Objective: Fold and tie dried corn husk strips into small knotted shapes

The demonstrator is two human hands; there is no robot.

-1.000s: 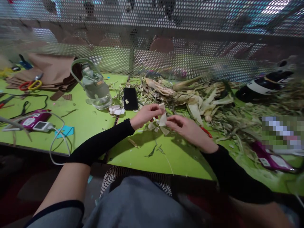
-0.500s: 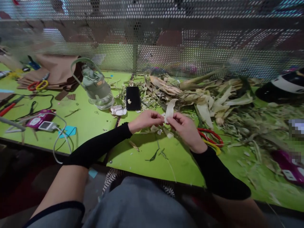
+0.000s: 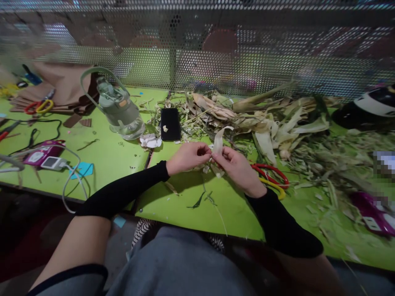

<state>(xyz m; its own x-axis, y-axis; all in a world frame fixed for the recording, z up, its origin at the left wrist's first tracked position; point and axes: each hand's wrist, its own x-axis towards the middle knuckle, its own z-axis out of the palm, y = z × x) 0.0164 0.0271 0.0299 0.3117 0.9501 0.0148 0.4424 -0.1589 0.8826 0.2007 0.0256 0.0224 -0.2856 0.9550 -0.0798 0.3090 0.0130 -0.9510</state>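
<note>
A pale strip of corn husk (image 3: 218, 142) stands up from the pinched fingers of my right hand (image 3: 239, 168), its top curling to the right. Close against it, my left hand (image 3: 189, 158) is also closed, thumb and fingertips pressed together by the strip's lower end. What lies between those left fingertips is too small to make out. Small pale scraps lie on the green table (image 3: 173, 209) under both hands. Beside my right wrist are scissors with red and yellow handles (image 3: 271, 176), partly covered by the hand.
Dried corn husks (image 3: 265, 123) and shreds (image 3: 327, 164) spread behind and to the right. A black phone (image 3: 170, 125), crumpled white tissue (image 3: 150, 141) and water bottle (image 3: 121, 111) stand left of them. Purple power strips (image 3: 45, 154) lie at both sides. A perforated metal screen (image 3: 203, 61) borders the back.
The husk strip's top has bent over further to the right. My hands stay together in nearly the same place, while the view has shifted slightly.
</note>
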